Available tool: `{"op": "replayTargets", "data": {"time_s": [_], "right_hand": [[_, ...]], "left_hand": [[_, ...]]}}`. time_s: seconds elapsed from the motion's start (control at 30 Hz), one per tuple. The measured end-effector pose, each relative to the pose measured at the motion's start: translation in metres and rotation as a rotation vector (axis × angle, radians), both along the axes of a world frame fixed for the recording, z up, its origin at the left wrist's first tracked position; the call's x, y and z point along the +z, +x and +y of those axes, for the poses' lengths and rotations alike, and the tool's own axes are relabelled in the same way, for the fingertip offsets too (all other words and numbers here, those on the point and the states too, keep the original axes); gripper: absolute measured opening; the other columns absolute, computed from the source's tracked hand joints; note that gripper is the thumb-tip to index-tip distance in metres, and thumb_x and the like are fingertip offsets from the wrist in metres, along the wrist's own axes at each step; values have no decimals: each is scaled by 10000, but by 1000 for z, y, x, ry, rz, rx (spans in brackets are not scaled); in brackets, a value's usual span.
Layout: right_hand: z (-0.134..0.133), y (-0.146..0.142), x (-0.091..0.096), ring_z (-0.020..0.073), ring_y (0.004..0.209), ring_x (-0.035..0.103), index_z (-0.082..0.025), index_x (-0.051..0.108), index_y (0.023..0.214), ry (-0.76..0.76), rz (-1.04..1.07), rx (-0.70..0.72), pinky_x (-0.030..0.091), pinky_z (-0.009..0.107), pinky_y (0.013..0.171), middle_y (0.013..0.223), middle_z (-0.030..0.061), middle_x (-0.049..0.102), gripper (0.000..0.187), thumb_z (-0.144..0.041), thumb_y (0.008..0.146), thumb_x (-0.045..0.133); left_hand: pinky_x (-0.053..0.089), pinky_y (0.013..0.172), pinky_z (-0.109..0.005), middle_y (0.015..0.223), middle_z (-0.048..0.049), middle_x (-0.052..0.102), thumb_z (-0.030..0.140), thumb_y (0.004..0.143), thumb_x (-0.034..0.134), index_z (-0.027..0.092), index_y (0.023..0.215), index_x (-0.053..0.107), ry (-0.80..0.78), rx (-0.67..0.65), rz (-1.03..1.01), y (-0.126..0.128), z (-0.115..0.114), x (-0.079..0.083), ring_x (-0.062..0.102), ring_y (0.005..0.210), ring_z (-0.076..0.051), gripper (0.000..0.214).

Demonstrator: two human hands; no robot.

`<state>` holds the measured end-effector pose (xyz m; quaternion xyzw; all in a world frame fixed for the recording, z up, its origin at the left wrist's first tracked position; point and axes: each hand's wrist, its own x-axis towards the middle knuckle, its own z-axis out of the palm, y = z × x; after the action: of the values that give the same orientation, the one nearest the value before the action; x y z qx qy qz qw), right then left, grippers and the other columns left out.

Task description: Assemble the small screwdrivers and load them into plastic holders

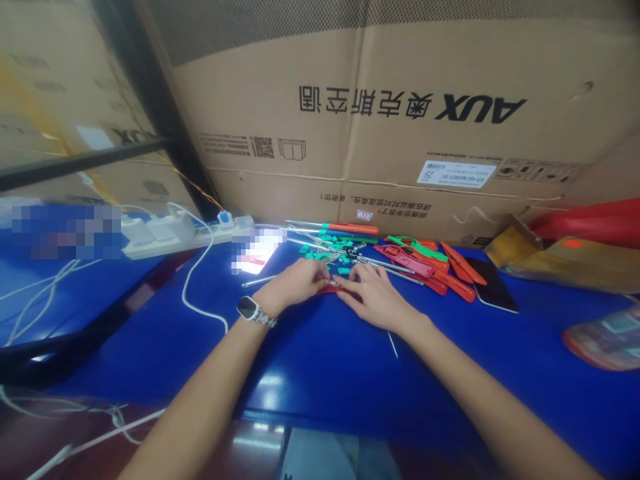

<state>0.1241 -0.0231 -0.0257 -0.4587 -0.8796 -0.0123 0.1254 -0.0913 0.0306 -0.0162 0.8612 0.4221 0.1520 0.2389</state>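
Note:
Close together at the middle of the blue table, my left hand and my right hand meet over a red plastic piece. My left fingers are bent and pinched at its left end. The right thumb and fingers press on its other side, and a small pale part shows between the fingertips. A thin metal rod pokes out below my right wrist. Just beyond the hands lie metal rods, small green plastic pieces and a green-and-orange handle. Red and orange plastic handles are heaped to the right.
A lit phone lies left of the hands, near a power strip with white cables. A dark phone is partly under the handles. Large cardboard boxes stand behind. A clear plastic container is at right.

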Motion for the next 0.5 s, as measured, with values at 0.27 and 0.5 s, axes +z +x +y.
{"op": "replayTargets", "data": {"time_s": [0.27, 0.5], "right_hand": [[-2, 0, 1, 246, 993, 490, -287, 598, 1367, -20, -8, -21, 347, 409, 872, 1023, 91, 556, 411, -428, 1017, 435], [-2, -1, 1, 249, 995, 491, -291, 599, 1365, -24, -9, -24, 345, 419, 895, 1019, 92, 557, 409, -427, 1017, 434]], "left_hand": [[443, 701, -255, 837, -37, 726, 116, 828, 616, 185, 863, 771, 58, -76, -36, -2, -2, 11, 618, 750, -155, 173], [434, 687, -264, 858, -34, 742, 129, 823, 604, 192, 904, 780, 47, -78, -11, -1, -4, 13, 622, 748, -160, 204]]}}
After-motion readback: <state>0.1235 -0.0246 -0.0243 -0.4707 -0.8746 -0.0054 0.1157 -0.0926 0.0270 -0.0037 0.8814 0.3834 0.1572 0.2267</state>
